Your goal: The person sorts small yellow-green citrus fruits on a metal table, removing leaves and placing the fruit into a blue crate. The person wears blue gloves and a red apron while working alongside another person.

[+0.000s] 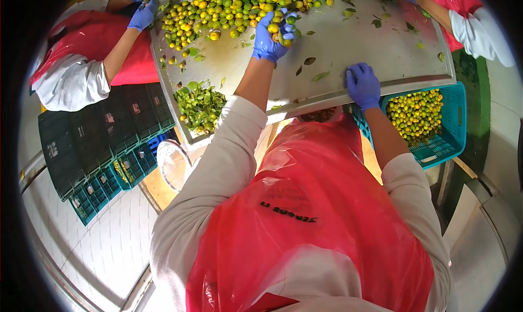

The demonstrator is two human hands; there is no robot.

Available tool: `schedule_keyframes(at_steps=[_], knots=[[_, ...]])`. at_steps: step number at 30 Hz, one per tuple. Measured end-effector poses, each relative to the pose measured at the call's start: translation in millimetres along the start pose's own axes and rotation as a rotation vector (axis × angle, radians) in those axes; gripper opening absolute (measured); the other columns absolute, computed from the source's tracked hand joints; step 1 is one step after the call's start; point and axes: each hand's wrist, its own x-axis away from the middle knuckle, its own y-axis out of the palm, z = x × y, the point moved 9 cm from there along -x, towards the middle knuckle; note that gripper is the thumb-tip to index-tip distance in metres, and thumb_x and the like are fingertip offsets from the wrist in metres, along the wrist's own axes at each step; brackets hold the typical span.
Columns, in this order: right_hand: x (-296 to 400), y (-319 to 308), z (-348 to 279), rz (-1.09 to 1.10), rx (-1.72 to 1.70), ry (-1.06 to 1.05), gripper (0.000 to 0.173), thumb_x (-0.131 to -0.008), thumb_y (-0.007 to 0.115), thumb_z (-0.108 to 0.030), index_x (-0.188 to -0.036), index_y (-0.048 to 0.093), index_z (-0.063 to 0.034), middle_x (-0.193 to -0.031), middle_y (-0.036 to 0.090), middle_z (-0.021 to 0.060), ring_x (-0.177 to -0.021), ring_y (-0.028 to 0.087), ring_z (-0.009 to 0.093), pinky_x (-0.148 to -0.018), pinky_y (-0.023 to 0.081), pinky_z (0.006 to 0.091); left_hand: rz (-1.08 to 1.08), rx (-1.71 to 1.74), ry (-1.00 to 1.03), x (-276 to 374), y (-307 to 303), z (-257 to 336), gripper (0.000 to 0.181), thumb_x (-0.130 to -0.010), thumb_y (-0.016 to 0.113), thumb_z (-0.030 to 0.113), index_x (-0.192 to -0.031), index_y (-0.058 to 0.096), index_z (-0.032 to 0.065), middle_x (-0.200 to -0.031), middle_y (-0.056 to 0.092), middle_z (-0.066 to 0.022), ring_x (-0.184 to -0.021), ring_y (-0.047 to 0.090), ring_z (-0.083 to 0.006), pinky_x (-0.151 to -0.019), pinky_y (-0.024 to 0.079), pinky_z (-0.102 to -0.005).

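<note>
My left hand [269,40], in a blue glove, is palm up over the metal table and curled around several small green and yellow citrus fruits [273,27]. Just beyond it spreads a large heap of the same fruit [233,5], mixed with leaves. My right hand [363,86], also gloved, rests palm down on the raised front rim of the table [318,98]. Its fingers are bent and its palm is hidden, so whether anything lies under it cannot be seen. A few loose leaves [309,61] lie between my two hands.
A teal plastic crate [461,120] holding citrus stands below the table's right corner. Green leaves [200,103] are piled at the near left corner. Co-workers' gloved hands [144,15] reach in from left and right. Stacked crates [98,185] and a white container [169,165] stand lower left.
</note>
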Motion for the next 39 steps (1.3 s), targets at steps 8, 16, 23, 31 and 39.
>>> schedule_keyframes(at_steps=[8, 16, 23, 31, 39], knots=[[3, -1, 1, -0.019, -0.066, 0.025, 0.018, -0.087, 0.066, -0.022, -0.100, 0.065, -0.0101, -0.100, 0.062, 0.0098, -0.094, 0.061, 0.029, -0.075, 0.053, 0.0401, -0.035, -0.131, -0.227, 64, -11, -92, 0.032, -0.097, 0.050, 0.037, -0.111, 0.060, 0.0104, -0.094, 0.064, -0.0065, -0.060, 0.049, -0.0140, -0.047, 0.039, -0.0249], [-10, 3, -119, -0.074, -0.723, 0.016, 0.046, -0.067, 0.086, -0.021, -0.106, 0.068, -0.0071, -0.093, 0.062, 0.0080, -0.080, 0.064, 0.023, -0.073, 0.053, 0.0328, 0.325, -0.387, 0.050, 82, -47, -75, 0.036, -0.101, 0.047, 0.043, -0.103, 0.057, 0.0086, -0.086, 0.062, -0.0061, -0.063, 0.053, -0.0157, -0.051, 0.045, -0.0301], [-24, 21, -151, -0.167, -0.715, -0.110, 0.024, -0.069, 0.080, -0.009, -0.091, 0.073, -0.0049, -0.087, 0.064, 0.0087, -0.075, 0.065, 0.022, -0.071, 0.054, 0.0328, 0.391, -0.578, 0.240, 99, -57, -39, 0.042, -0.099, 0.050, 0.048, -0.104, 0.059, 0.0070, -0.086, 0.062, -0.0066, -0.067, 0.058, -0.0166, -0.054, 0.050, -0.0317], [-30, 47, -163, -0.216, -0.923, -0.136, 0.012, -0.075, 0.074, -0.003, -0.087, 0.073, -0.0026, -0.077, 0.068, 0.0079, -0.070, 0.065, 0.017, -0.067, 0.053, 0.0295, 0.341, -0.711, 0.276, 118, -80, -18, 0.045, -0.099, 0.048, 0.051, -0.106, 0.058, 0.0075, -0.086, 0.064, -0.0074, -0.063, 0.058, -0.0159, -0.045, 0.044, -0.0307], [-55, 66, -138, -0.437, -1.147, 0.045, 0.027, -0.082, 0.074, -0.012, -0.107, 0.069, -0.0025, -0.094, 0.066, 0.0065, -0.076, 0.063, 0.015, -0.071, 0.052, 0.0291, 0.339, -0.347, 0.103, 133, -115, -13, 0.047, -0.103, 0.038, 0.050, -0.103, 0.057, 0.0075, -0.085, 0.065, -0.0083, -0.061, 0.062, -0.0202, -0.043, 0.043, -0.0285]])
